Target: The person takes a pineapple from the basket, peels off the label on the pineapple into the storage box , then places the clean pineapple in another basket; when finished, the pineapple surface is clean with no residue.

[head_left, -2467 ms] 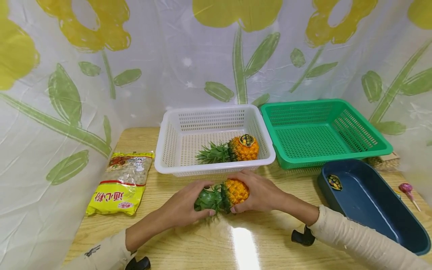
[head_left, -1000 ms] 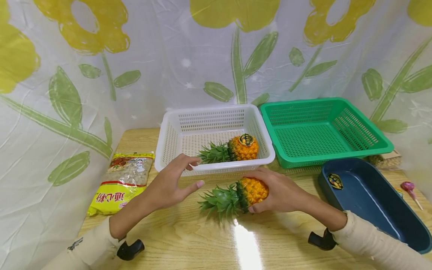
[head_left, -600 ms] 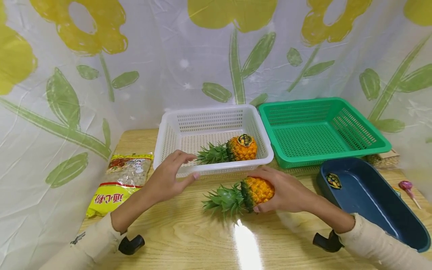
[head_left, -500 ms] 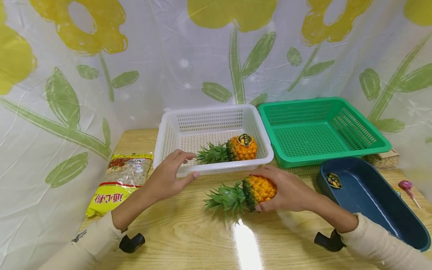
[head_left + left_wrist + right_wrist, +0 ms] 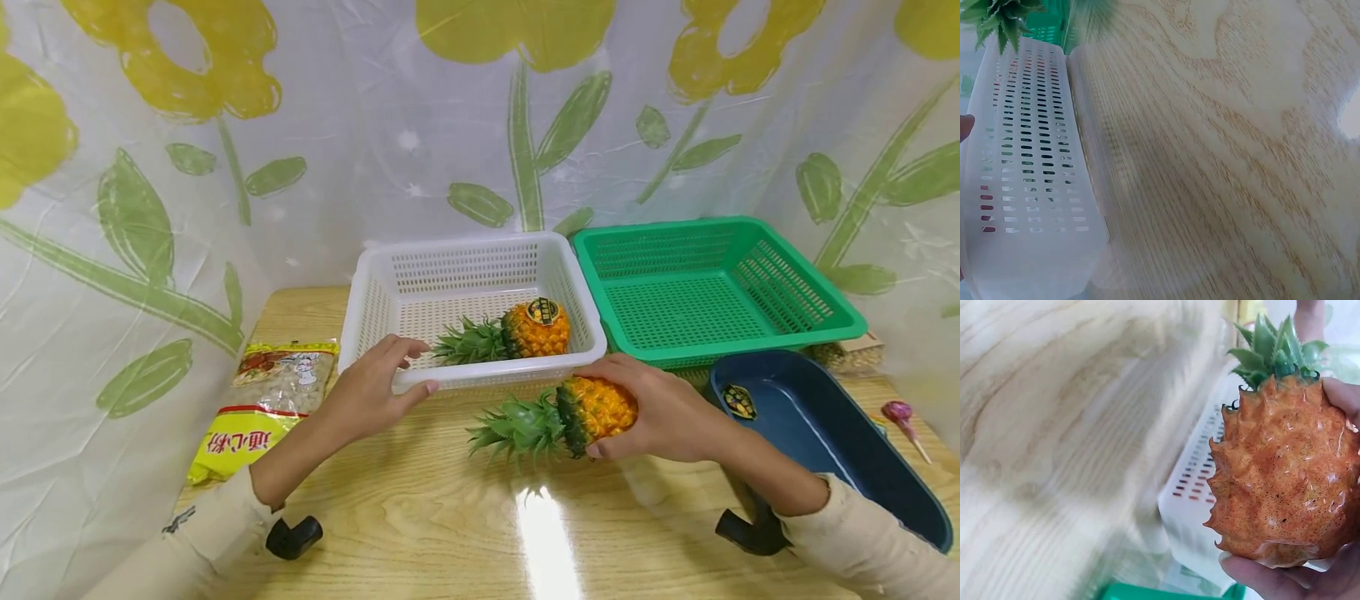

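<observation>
My right hand [image 5: 667, 412] grips a small orange pineapple [image 5: 600, 408] by its fruit end, its green crown pointing left in the head view. This pineapple [image 5: 1285, 475] fills much of the right wrist view, with thumb and fingers around its sides. A second pineapple [image 5: 538, 332], with a black round label, lies inside the white basket [image 5: 468, 268]. At that basket's front left rim is my left hand [image 5: 363, 396], fingers relaxed and thumb apart, holding nothing. The left wrist view shows the basket's slotted wall [image 5: 1029, 256] and one fingertip [image 5: 965, 127].
A green basket [image 5: 795, 340] stands right of the white one. Nearer lies a dark blue basin [image 5: 840, 450] with a black label [image 5: 738, 402] inside its wall. A yellow bag [image 5: 258, 417] lies at left; a lollipop [image 5: 900, 412] lies far right, beside a partly hidden packet [image 5: 855, 354].
Both hands held the pineapple earlier; my left hand has let go and moved left to the white basket's rim. My right hand has carried the pineapple rightward and slightly up.
</observation>
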Demonstrator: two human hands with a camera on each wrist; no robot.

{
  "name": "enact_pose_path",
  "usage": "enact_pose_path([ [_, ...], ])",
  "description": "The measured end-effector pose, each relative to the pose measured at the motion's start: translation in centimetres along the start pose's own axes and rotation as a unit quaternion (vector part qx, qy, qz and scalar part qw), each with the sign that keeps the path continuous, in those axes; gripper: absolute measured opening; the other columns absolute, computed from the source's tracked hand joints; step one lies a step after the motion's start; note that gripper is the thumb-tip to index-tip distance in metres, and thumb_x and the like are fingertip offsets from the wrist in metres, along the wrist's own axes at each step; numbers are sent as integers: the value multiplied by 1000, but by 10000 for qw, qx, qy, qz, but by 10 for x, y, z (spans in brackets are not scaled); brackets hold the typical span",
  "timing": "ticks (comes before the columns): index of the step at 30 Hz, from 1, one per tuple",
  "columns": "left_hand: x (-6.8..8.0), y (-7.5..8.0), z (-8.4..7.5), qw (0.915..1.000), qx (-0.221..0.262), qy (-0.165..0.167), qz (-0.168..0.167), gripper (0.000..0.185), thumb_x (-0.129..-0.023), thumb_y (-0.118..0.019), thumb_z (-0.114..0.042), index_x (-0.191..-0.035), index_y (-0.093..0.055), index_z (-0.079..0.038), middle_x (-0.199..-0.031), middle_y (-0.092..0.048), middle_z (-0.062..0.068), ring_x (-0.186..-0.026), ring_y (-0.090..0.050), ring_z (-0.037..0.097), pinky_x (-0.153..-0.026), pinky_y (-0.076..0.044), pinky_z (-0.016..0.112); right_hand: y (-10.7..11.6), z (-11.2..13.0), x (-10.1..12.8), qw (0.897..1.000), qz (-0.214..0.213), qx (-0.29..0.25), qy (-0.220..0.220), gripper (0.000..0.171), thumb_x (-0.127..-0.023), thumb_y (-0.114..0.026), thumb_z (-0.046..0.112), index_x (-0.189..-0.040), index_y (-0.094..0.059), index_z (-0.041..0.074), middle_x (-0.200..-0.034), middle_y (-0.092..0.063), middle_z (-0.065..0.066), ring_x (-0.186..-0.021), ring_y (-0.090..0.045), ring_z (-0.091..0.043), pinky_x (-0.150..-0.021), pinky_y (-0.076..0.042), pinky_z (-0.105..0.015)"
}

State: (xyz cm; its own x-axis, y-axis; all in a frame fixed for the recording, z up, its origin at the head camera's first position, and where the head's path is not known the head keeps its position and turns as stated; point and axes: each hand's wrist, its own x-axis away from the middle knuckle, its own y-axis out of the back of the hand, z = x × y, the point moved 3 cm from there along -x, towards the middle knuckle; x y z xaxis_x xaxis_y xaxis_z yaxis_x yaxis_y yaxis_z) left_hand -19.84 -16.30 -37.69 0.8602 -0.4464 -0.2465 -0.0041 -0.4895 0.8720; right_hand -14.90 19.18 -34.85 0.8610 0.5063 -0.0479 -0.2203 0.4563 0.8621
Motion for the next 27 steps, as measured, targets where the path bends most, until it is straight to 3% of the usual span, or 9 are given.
enact_pose_path([
  [9,-1,-2,3,9999,107,-21,-54,42,-92,-72,-40,-122,-66,-12,-114,-64,7,-102,-63,23,-78,-55,43,19,0,6,9999,-81,-55,72,79,-74,-86,50,-141,-55,24,-130,-55,0,-81,-55,-12,-59,-49,-26],
  [19,-1,-1,2,9997,182,-139,97,35,-93,-72,-35,-119,-67,-12,-114,-67,2,-103,-64,22,-84,-54,44,41,2,9,9999,-82,-29,136,77,-76,-85,52,-141,-54,27,-129,-54,1,-83,-55,-13,-61,-50,-26],
  [27,-2,0,1,9995,185,-65,234,18,-93,-72,-35,-102,-68,-20,-96,-65,-5,-86,-61,14,-76,-50,37,62,-1,5,9995,-123,-122,246,79,-77,-87,43,-144,-52,21,-130,-54,-4,-82,-55,-18,-59,-51,-27],
])
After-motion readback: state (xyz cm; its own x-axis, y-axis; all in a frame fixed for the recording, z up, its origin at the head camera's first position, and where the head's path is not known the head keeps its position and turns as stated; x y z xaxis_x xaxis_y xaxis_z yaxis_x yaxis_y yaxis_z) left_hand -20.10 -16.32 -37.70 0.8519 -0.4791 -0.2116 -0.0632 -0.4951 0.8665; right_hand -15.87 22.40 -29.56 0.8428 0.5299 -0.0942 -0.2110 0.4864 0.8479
